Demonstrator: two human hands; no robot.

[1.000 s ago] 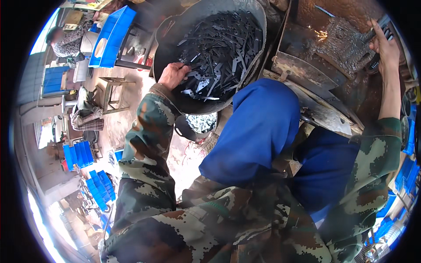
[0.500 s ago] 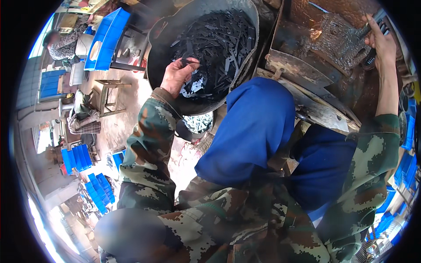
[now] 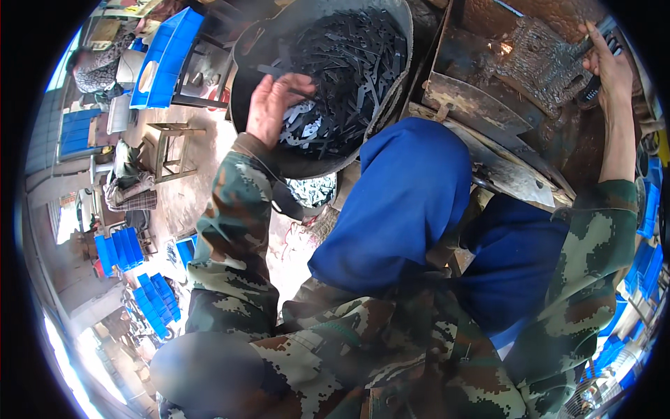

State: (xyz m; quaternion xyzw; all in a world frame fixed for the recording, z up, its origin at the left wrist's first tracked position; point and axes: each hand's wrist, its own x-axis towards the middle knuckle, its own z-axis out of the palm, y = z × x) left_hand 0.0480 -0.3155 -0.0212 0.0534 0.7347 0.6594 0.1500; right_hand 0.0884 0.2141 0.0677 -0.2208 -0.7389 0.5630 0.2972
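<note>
My left hand (image 3: 269, 110) is over a large dark tub (image 3: 246, 64) of flat metal pieces (image 3: 356, 63). Its fingers are partly closed and slightly blurred around a thin dark metal piece (image 3: 271, 70) that sticks out by the fingertips. Most pieces in the tub are black, with several shiny ones close to this hand. Far to the right, my right hand (image 3: 608, 68) is closed around a dark handle (image 3: 592, 89) at the end of a wet, mud-coated block (image 3: 536, 63). The handle is partly hidden by the fingers.
The block sits in a brown, wet metal trough (image 3: 481, 21) with rusty plates (image 3: 474, 105) along its near edge. Below the tub stands a bucket (image 3: 313, 192) of shiny pieces. Blue bins (image 3: 167, 59), a wooden stool (image 3: 174, 150) and another person (image 3: 101, 73) are at the left.
My left hand has shifted slightly left, and its fingers have lifted and loosened from a tight pinch. The thin piece now points left. My right hand stays on the handle.
</note>
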